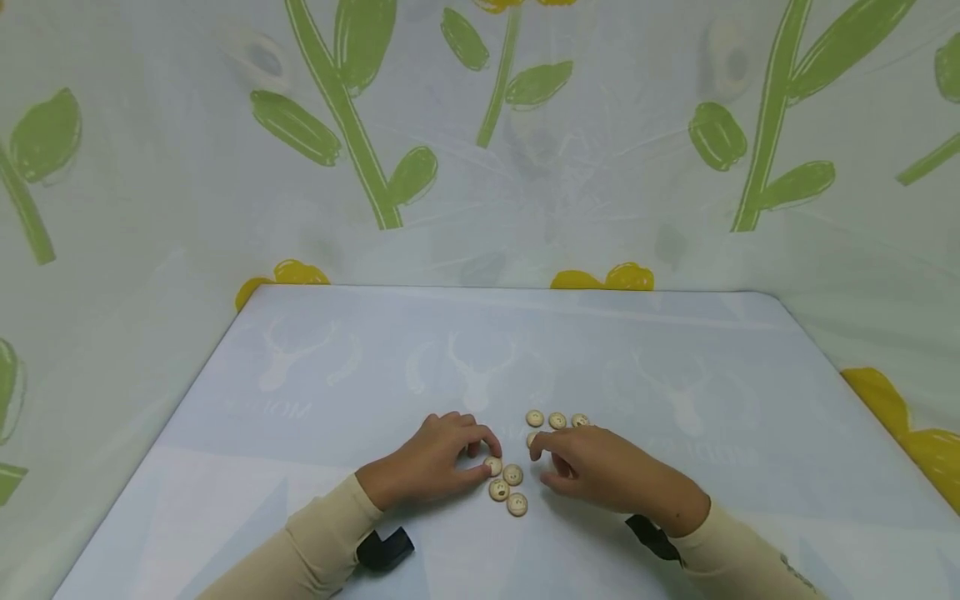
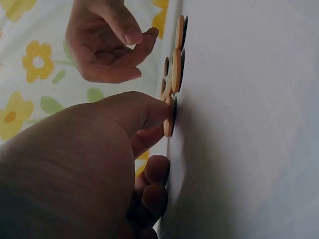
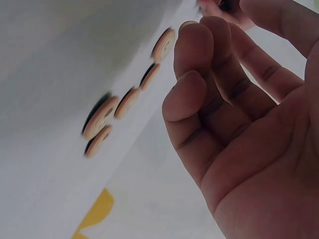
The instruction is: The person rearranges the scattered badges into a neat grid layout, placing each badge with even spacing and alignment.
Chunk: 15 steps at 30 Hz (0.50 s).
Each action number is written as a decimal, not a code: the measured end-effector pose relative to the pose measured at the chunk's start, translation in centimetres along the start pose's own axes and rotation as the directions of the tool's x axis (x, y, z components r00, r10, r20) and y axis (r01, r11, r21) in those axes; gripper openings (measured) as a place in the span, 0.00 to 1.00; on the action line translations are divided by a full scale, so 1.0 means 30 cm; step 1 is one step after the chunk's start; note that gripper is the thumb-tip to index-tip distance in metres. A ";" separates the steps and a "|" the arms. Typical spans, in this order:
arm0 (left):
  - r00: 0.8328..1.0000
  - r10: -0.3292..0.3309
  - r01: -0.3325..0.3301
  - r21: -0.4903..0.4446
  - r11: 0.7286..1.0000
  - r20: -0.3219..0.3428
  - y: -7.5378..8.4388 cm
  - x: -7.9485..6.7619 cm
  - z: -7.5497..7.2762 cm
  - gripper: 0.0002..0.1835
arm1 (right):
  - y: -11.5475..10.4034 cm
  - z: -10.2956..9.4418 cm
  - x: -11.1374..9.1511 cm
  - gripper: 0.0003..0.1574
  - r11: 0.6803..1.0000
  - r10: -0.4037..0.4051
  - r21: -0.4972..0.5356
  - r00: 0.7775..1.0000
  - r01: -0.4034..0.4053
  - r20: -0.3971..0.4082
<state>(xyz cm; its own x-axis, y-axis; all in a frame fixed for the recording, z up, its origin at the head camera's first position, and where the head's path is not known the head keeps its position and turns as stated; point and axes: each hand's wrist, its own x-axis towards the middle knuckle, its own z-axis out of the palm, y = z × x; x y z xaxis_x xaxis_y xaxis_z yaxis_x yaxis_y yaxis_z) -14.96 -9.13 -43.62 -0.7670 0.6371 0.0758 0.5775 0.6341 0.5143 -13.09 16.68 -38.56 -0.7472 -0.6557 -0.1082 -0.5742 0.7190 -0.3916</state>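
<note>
My left hand (image 1: pixel 438 461) lies low over the table, thumb and index finger pinching the edges of a round wooden disc (image 1: pixel 492 466). Close beside it lie more discs, including a middle one (image 1: pixel 513 475), one with a dark printed mark (image 1: pixel 498 489) and a nearer one (image 1: pixel 517 504). My right hand (image 1: pixel 600 467) hovers to the right with loosely bent fingers and nothing visible in them. Its index finger partly covers another disc (image 1: pixel 532 439) in the head view; whether they touch cannot be told. In the left wrist view, the pinched disc (image 2: pixel 170 117) lies flat against the table.
Beyond the right hand is a row of discs, with a left (image 1: pixel 535 418), a middle (image 1: pixel 557 421) and a right one (image 1: pixel 580 421). The pale table (image 1: pixel 360 350) ends at a back edge before a leaf-and-flower patterned cloth (image 1: pixel 600 208). Black straps circle both wrists.
</note>
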 end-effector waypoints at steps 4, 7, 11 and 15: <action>1.000 0.003 -0.003 0.003 1.000 0.002 0.002 0.009 0.005 0.06 | -0.018 0.014 0.003 0.08 1.000 -0.027 0.012 1.000 0.026 0.011; 1.000 0.001 -0.001 0.002 1.000 0.004 0.003 0.008 0.007 0.05 | -0.034 0.027 0.004 0.07 0.999 -0.041 0.031 0.999 0.040 0.027; 1.000 -0.001 0.001 0.010 1.000 -0.008 0.003 0.002 0.003 0.06 | -0.054 0.045 0.007 0.07 0.997 -0.067 0.025 0.997 0.066 0.044; 1.000 0.001 -0.001 0.007 1.000 -0.018 0.006 0.000 -0.001 0.06 | -0.063 0.056 0.008 0.08 0.996 -0.085 -0.005 0.996 0.085 0.040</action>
<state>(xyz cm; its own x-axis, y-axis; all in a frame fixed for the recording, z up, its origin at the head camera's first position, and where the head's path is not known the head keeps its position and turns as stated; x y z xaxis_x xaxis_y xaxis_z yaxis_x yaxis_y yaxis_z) -14.87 -9.03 -43.50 -0.7716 0.6295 0.0918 0.5798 0.6366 0.5085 -11.62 14.79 -39.37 -0.6817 -0.7232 -0.1111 -0.6375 0.6616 -0.3949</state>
